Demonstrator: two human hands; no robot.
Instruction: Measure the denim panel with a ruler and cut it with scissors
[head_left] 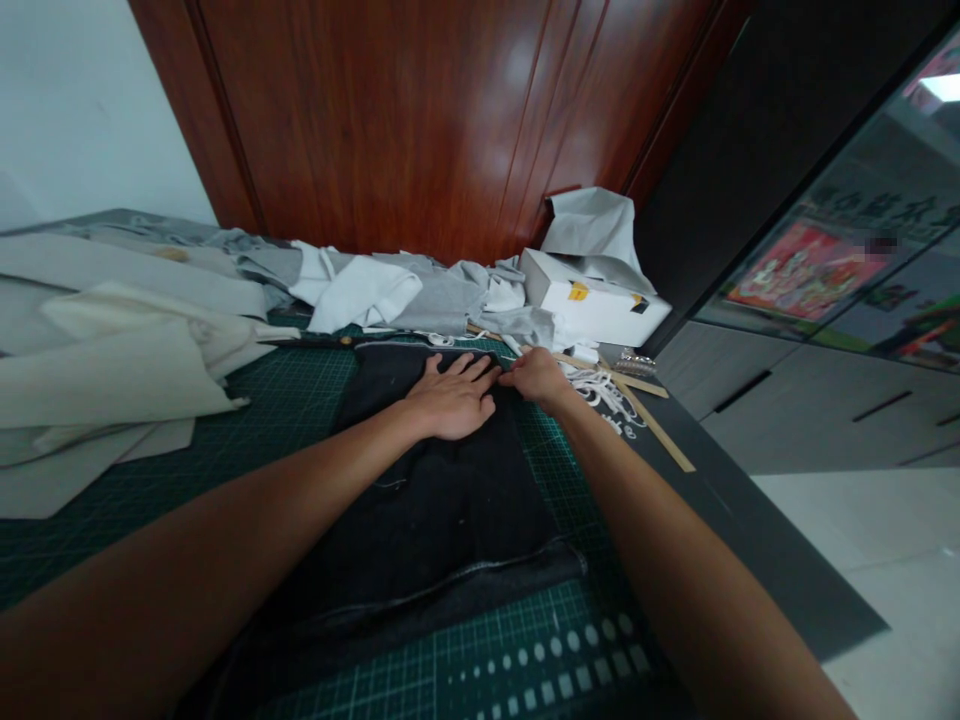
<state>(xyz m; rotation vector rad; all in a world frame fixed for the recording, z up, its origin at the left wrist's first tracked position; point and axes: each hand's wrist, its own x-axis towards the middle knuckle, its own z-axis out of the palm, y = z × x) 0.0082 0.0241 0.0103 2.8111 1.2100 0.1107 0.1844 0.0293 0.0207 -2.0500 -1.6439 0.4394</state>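
Note:
A piece of black cloth (450, 510) with pale stitching along its edges lies spread on a green cutting mat (277, 390). My left hand (452, 398) rests flat on the cloth near its far edge, fingers spread. Just to its right, my right hand (534, 378) has its fingers closed at the cloth's far right corner, pinching the edge. The tips of the two hands are close together.
Cream cloth pieces (127, 350) are piled at the left. Grey and white scraps (442, 290) line the back by a brown wooden panel (390, 120). A white box (589, 300), white cords (604, 392) and wooden strips (656, 425) lie at the right, near the table edge.

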